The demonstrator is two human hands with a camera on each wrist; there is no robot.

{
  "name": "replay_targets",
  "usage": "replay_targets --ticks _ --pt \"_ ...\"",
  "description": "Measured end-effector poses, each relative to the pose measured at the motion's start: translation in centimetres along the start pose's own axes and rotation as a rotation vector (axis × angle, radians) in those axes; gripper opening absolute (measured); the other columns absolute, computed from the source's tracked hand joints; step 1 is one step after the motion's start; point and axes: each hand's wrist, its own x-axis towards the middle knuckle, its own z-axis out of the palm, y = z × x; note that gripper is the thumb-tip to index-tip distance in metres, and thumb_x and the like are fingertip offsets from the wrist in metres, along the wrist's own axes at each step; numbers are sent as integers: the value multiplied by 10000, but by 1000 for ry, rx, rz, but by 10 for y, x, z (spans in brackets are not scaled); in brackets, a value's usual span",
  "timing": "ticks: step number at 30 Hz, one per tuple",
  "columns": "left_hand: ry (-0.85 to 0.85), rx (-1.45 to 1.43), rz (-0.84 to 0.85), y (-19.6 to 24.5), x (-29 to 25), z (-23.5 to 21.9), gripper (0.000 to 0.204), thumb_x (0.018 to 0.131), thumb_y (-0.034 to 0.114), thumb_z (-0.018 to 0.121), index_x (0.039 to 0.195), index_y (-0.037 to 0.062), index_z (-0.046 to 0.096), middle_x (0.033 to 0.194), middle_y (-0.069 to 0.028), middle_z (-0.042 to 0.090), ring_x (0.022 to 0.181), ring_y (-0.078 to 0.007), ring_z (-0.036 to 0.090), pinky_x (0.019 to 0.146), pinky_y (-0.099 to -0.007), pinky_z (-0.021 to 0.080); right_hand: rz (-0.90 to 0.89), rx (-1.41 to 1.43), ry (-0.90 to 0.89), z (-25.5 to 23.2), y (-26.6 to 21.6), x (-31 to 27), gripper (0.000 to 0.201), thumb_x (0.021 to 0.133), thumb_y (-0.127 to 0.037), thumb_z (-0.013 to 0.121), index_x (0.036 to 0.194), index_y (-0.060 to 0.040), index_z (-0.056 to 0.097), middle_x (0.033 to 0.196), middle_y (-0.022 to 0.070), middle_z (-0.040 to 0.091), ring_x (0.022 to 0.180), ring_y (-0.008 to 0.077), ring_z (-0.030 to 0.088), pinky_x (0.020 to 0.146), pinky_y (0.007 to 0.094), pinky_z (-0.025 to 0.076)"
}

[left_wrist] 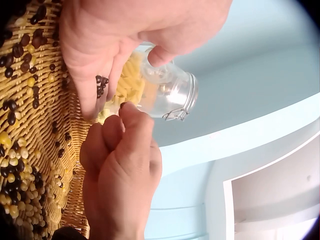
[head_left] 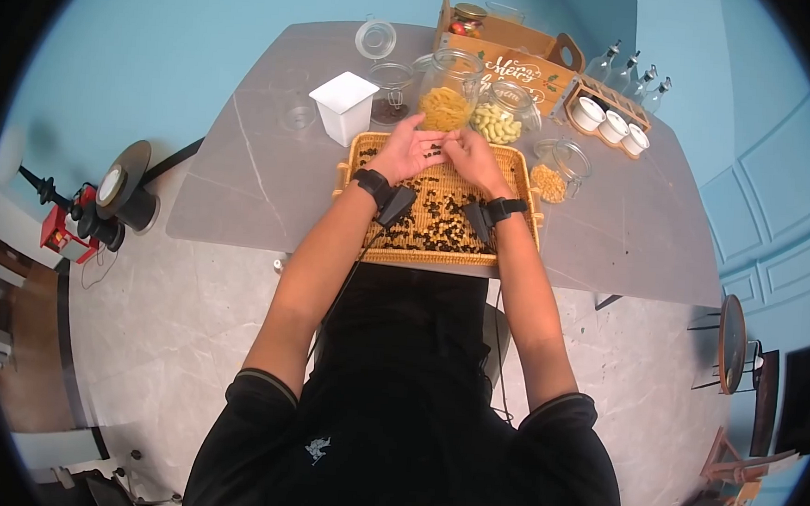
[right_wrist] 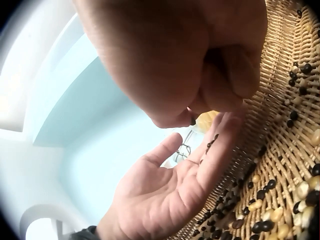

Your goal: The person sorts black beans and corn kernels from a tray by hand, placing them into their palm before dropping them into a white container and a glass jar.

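Observation:
My left hand (head_left: pixel 411 153) lies palm up over the far part of a wicker basket (head_left: pixel 432 257), its fingers fairly straight. Several black beans (left_wrist: pixel 100 87) rest on those fingers. Close beside it, my right hand (head_left: pixel 475 161) pinches one small black bean (right_wrist: pixel 193 121) between thumb and forefinger, the other fingers curled in. Below both hands, the basket floor is strewn with mixed black beans (right_wrist: pixel 262 226) and pale yellow kernels (right_wrist: pixel 276 215), thickest toward the near side.
Behind the basket stand a jar of yellow pasta (head_left: pixel 444 107), a jar of pale green pieces (head_left: pixel 496 124) and a white square container (head_left: pixel 344 110). An open jar of orange-yellow bits (head_left: pixel 548 183) is at the right. A wooden crate (head_left: pixel 509 65) and glass bottles (head_left: pixel 620 76) stand farther back.

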Motion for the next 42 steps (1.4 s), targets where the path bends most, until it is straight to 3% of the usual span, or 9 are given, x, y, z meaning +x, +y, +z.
replay_targets --ticks 3,6,9,21,24,30,36,42 --pt "-7 -13 -21 0 -3 2 712 1071 432 406 1399 -200 403 1359 -280 560 1273 -353 577 1116 -460 471 -24 230 64 7 8 8 246 1002 -206 555 1001 28 630 725 27 599 642 129 564 605 294 488" --pt "-11 -22 -43 0 -3 2 713 1070 431 416 1402 -200 397 1359 -282 557 1259 -358 584 1111 -460 476 159 476 -26 -2 0 7 211 1026 -202 516 986 -7 586 699 11 572 584 92 514 528 244 425" --pt "-3 -17 -33 -1 -1 -1 716 1069 436 422 1397 -200 401 1348 -283 561 1244 -359 591 1108 -460 478 158 496 -69 -3 -7 3 177 1024 -194 516 963 -33 556 679 6 552 543 65 471 474 214 363" --pt "2 36 -9 -2 1 -1 676 1079 430 397 1371 -179 443 1315 -252 593 1231 -325 600 1120 -459 471 244 495 -189 -1 -7 3 166 1012 -156 555 1024 3 598 672 7 540 520 64 445 446 221 333" --pt "15 36 -29 -2 0 0 676 1079 437 397 1364 -173 458 1315 -243 598 1228 -317 604 1117 -452 472 236 459 -227 -4 -8 4 182 1010 -176 577 1012 6 595 704 14 560 564 79 488 488 235 385" --pt "14 76 -48 -4 4 -5 644 1079 447 400 1303 -145 520 1181 -186 656 1099 -275 655 1040 -422 521 -87 -173 -83 4 -6 -5 208 1000 -200 589 1008 7 571 781 136 636 717 239 616 687 368 505" --pt "16 65 -65 -6 9 -11 631 1072 469 415 1248 -122 553 1060 -144 669 991 -238 667 983 -398 545 -156 -329 -130 6 -18 -10 187 994 -160 546 1025 25 540 896 290 663 848 440 662 753 483 513" --pt "29 74 -87 -4 6 -7 675 1048 507 459 1291 -118 533 1132 -175 661 1048 -257 663 1000 -408 537 -201 -518 -147 8 -20 -9 217 998 -157 512 998 60 522 910 309 672 842 480 663 737 536 517"
